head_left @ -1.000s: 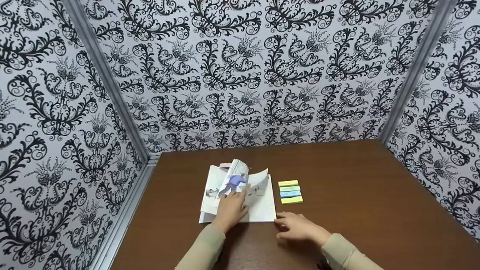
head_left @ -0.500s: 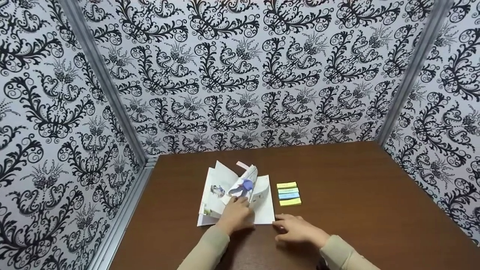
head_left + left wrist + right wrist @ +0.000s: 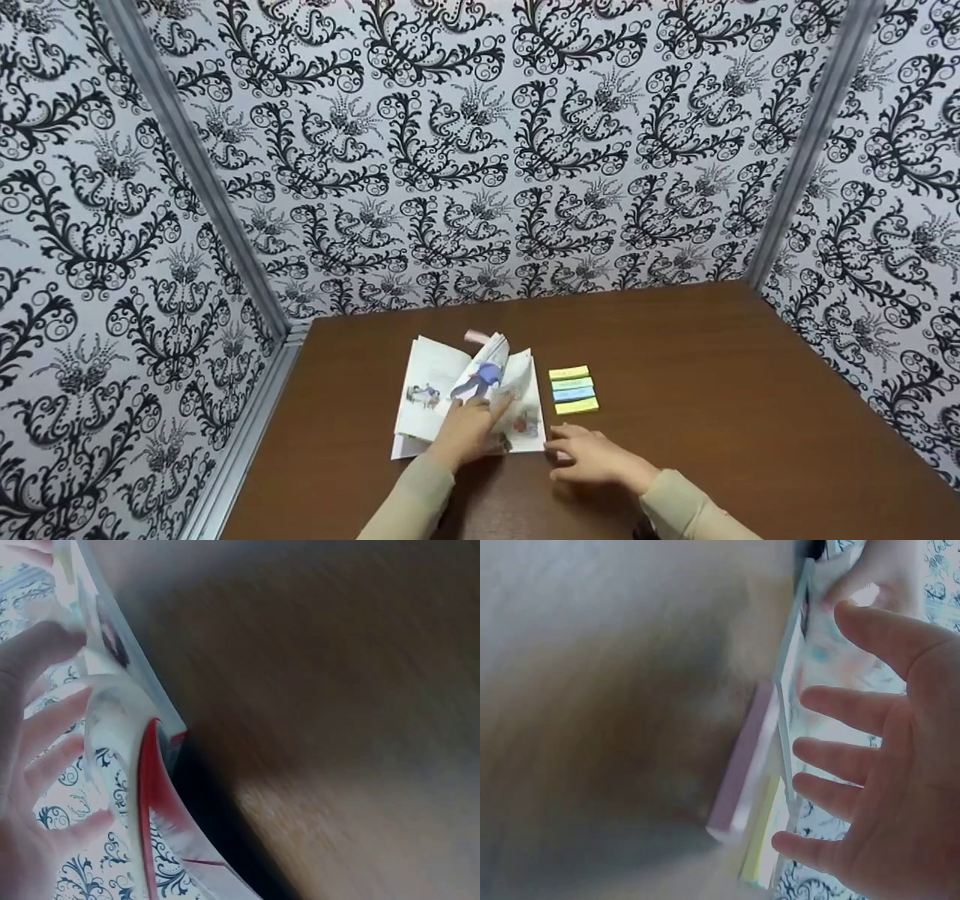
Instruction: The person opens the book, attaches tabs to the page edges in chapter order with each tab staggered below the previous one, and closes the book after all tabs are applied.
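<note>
Brown desk (image 3: 675, 390) is bearing the book (image 3: 431, 360); left grip (image 3: 461, 436), loosely spread, is touching raised pages (image 3: 487, 373) and should be guiding them gently; right grip (image 3: 595, 458) is lying relaxed alongside.

A brown tabletop (image 3: 675, 375) carries an open book (image 3: 480, 375) and, just beside it, four coloured strips (image 3: 574, 391).
</note>
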The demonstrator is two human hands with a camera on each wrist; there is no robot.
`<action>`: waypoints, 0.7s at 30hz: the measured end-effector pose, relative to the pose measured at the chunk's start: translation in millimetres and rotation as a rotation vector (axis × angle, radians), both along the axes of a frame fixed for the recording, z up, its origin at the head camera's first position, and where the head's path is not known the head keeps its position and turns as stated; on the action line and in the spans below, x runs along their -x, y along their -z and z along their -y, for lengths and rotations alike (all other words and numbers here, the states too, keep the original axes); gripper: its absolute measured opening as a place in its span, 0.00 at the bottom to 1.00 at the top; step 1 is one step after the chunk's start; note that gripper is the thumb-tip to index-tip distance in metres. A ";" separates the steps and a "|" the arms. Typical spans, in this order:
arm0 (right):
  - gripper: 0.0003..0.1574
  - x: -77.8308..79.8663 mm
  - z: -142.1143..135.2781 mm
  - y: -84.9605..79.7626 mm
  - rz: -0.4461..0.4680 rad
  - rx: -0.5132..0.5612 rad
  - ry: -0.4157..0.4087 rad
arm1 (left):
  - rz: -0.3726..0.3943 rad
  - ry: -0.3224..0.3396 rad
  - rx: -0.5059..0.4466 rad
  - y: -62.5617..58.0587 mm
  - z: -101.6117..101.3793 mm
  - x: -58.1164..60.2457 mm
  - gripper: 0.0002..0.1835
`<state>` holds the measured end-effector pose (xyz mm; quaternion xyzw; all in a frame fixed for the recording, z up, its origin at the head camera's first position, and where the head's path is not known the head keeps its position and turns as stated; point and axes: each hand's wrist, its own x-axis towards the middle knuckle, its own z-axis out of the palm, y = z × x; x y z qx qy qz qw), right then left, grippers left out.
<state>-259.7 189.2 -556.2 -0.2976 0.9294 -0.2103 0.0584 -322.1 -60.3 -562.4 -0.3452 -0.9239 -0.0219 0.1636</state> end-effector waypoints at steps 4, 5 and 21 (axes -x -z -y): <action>0.35 1.6 14.8 2.5 -0.037 -0.033 -0.049 | -0.063 -0.050 -0.082 -6.0 -2.9 -1.7 0.51; 0.35 2.6 18.6 3.5 -0.053 -0.041 -0.066 | -0.093 -0.065 -0.092 -7.2 -3.0 -2.1 0.50; 0.51 18.3 70.1 27.9 -0.070 -0.083 -0.012 | -0.289 -0.323 -0.057 7.6 62.7 -21.4 0.09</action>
